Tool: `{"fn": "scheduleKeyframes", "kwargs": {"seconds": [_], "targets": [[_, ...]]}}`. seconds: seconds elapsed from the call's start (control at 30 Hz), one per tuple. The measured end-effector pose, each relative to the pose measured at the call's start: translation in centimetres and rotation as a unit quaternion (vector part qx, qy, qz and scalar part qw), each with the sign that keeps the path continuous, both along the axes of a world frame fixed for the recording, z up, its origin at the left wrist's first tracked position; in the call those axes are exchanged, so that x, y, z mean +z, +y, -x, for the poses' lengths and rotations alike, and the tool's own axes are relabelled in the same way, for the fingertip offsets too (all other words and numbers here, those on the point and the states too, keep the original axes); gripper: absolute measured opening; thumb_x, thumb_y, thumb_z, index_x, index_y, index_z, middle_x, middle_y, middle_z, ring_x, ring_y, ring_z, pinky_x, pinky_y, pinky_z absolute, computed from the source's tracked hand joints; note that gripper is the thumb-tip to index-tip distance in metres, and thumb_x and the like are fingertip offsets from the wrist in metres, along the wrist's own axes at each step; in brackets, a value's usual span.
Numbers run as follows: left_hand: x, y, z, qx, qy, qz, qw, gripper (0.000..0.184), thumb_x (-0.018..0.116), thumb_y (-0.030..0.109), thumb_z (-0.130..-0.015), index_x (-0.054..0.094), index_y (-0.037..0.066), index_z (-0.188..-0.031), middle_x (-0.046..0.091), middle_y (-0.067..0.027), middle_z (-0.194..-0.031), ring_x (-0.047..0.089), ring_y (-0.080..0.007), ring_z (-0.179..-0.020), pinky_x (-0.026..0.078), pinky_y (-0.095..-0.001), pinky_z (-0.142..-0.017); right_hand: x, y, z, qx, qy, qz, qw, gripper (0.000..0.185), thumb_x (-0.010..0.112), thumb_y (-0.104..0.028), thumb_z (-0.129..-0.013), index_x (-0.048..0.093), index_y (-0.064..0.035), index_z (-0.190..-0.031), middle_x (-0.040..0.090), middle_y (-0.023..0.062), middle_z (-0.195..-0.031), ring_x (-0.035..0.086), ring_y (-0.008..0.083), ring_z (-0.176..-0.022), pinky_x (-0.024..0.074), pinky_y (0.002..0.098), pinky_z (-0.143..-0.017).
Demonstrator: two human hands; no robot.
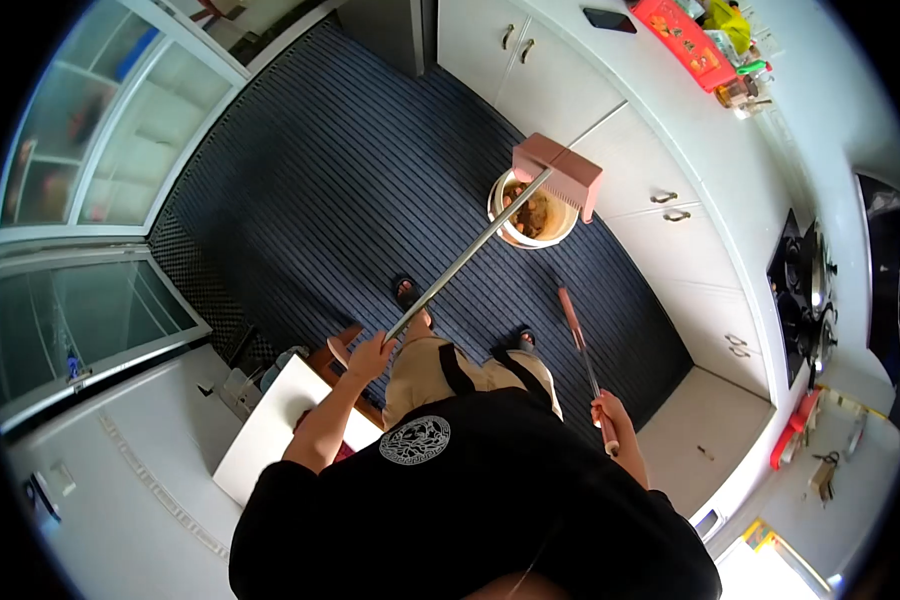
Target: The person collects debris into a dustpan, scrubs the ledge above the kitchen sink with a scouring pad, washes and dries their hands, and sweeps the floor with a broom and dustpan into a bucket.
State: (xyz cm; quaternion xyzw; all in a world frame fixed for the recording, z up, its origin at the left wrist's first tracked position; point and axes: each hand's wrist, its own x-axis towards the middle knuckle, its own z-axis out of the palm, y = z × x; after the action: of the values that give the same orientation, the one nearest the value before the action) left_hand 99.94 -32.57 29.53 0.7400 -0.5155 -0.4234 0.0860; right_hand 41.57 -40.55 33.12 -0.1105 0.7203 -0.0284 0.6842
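Black shirt [470, 510], 1 round emblem [415, 441] — beige bottoms [415, 380], 2 straps [457, 371].

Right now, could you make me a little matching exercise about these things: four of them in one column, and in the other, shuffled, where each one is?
1. Pink dustpan
2. Dark phone
3. Pale bucket
4. Tool with the pink handle

A. Standing on the dark ridged floor
B. Held in the right hand
C. Lying on the white counter
D. At the far end of the long pole in the left hand

Right pairs: 1-D, 2-C, 3-A, 4-B
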Motion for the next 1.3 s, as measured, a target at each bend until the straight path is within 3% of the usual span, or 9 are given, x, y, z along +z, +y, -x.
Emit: {"fn": "scheduleKeyframes", "kwargs": {"seconds": [0.23, 0.43, 0.53, 0.57, 0.67, 0.77, 0.93, 1.07, 1.3], "targets": [[-2.1, -7.1, -6.2, -0.032, -0.004, -0.062, 0.998, 0.035, 0.043, 0.037, -0.090, 0.046, 0.002, -0.081, 0.055, -0.0197, -0.065, 0.054, -0.0397, -0.062, 0.040, -0.0498, -0.055, 5.7, 0.8, -10.4, -0.018, -0.046, -0.021, 0.999, 0.048, 0.051, -0.002, -0.080, 0.033, -0.0137, -0.122, 0.047, 0.0053, -0.055, 0.045, 0.0132, -0.037, 0.0387, 0.0289, -0.033], [-1.7, -9.1, -9.9, -0.054, 0.000, 0.016, 0.998, 0.034, 0.046, 0.037, -0.088, 0.047, 0.004, -0.082, 0.057, -0.0184, -0.066, 0.055, -0.0390, -0.063, 0.041, -0.0476, -0.056, 4.1, 1.3, -12.8, -0.038, -0.030, -0.057, 0.997, 0.074, 0.051, -0.002, -0.080, 0.009, -0.0166, -0.140, 0.047, 0.0080, -0.056, 0.045, 0.0146, -0.039, 0.0388, 0.0308, -0.036], [1.1, -9.4, -10.9, -0.059, 0.011, 0.022, 0.998, 0.034, 0.046, 0.037, -0.088, 0.046, 0.004, -0.082, 0.056, -0.0187, -0.064, 0.055, -0.0391, -0.062, 0.041, -0.0478, -0.055, 3.0, 1.7, -13.4, -0.042, 0.020, -0.018, 0.999, 0.064, 0.053, 0.000, -0.076, 0.026, -0.0126, -0.132, 0.045, 0.0068, -0.054, 0.046, 0.0151, -0.039, 0.0396, 0.0306, -0.034], [1.6, -9.2, -11.2, -0.062, 0.016, 0.019, 0.998, 0.034, 0.046, 0.037, -0.088, 0.046, 0.004, -0.082, 0.056, -0.0189, -0.063, 0.055, -0.0391, -0.062, 0.041, -0.0479, -0.055, 2.8, 1.9, -13.3, -0.062, 0.007, -0.024, 0.998, 0.076, 0.053, 0.001, -0.076, 0.011, -0.0089, -0.139, 0.046, 0.0081, -0.055, 0.046, 0.0159, -0.039, 0.0404, 0.0316, -0.035], [0.3, -8.1, -11.6, -0.066, 0.020, 0.035, 0.997, 0.034, 0.046, 0.037, -0.089, 0.046, 0.003, -0.084, 0.056, -0.0198, -0.063, 0.055, -0.0390, -0.062, 0.041, -0.0488, -0.056, 3.0, 2.4, -14.0, -0.078, -0.003, -0.031, 0.996, 0.069, 0.052, 0.000, -0.077, 0.016, -0.0017, -0.135, 0.047, 0.0095, -0.057, 0.047, 0.0168, -0.039, 0.0407, 0.0331, -0.035], [-2.5, -7.9, -12.3, -0.080, 0.005, 0.031, 0.996, 0.034, 0.044, 0.037, -0.089, 0.046, 0.003, -0.085, 0.056, -0.0209, -0.066, 0.055, -0.0399, -0.065, 0.041, -0.0501, -0.058, 4.4, 2.3, -15.3, -0.061, 0.029, -0.003, 0.998, 0.049, 0.051, 0.000, -0.077, 0.029, 0.0017, -0.121, 0.046, 0.0094, -0.055, 0.046, 0.0175, -0.039, 0.0408, 0.0339, -0.035], [-4.2, -9.6, -12.5, -0.090, -0.004, -0.018, 0.996, 0.035, 0.042, 0.038, -0.089, 0.046, 0.003, -0.085, 0.057, -0.0227, -0.072, 0.055, -0.0421, -0.070, 0.041, -0.0513, -0.060, 4.5, 1.2, -14.7, -0.021, 0.010, -0.010, 1.000, 0.018, 0.050, -0.001, -0.078, 0.038, -0.0042, -0.090, 0.043, 0.0080, -0.053, 0.044, 0.0176, -0.037, 0.0404, 0.0335, -0.035], [-3.7, -10.6, -12.8, -0.078, 0.007, 0.009, 0.997, 0.036, 0.042, 0.039, -0.089, 0.047, 0.003, -0.085, 0.058, -0.0230, -0.072, 0.055, -0.0428, -0.070, 0.042, -0.0515, -0.060, 4.2, 1.4, -14.4, -0.045, 0.001, -0.017, 0.999, 0.015, 0.050, -0.001, -0.078, 0.038, -0.0064, -0.085, 0.042, 0.0070, -0.052, 0.043, 0.0169, -0.037, 0.0392, 0.0326, -0.034], [-1.3, -11.3, -14.9, -0.102, -0.010, 0.093, 0.990, 0.032, 0.046, 0.036, -0.088, 0.044, 0.004, -0.083, 0.055, -0.0194, -0.059, 0.053, -0.0422, -0.056, 0.041, -0.0508, -0.051, 4.5, 0.1, -15.7, -0.068, 0.005, -0.026, 0.997, 0.015, 0.050, -0.001, -0.077, 0.038, -0.0078, -0.085, 0.042, 0.0065, -0.052, 0.043, 0.0161, -0.037, 0.0382, 0.0311, -0.033]]}}
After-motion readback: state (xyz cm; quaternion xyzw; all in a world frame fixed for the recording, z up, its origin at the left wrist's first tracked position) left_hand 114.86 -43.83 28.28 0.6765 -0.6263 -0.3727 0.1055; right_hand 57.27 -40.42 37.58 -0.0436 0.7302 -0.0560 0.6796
